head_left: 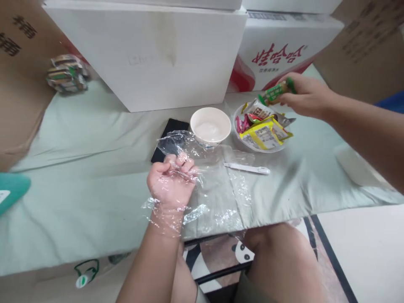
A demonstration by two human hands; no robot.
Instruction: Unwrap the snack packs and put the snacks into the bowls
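Note:
My left hand (pixel 173 180), palm up with its fingers curled, grips a clear plastic bag (pixel 217 198) that spreads over the cloth and round the wrist. My right hand (pixel 303 94) holds a green-wrapped snack (pixel 274 92) just above the back right of a bowl. That bowl (pixel 249 144) is heaped with wrapped snacks, a yellow packet (pixel 263 134) among them. Left of it stands a white paper bowl (pixel 211 126) with something whitish inside, hard to make out. A white folded plastic utensil or knife (pixel 247 168) lies in front of the bowls.
A dark phone (pixel 167 141) lies behind my left hand. White boxes (pixel 176 54) stand along the back. At the back left sits a pack of snacks (pixel 67 75); a teal object (pixel 14 191) is at the left edge. A whitish container (pixel 360 166) lies below my right forearm.

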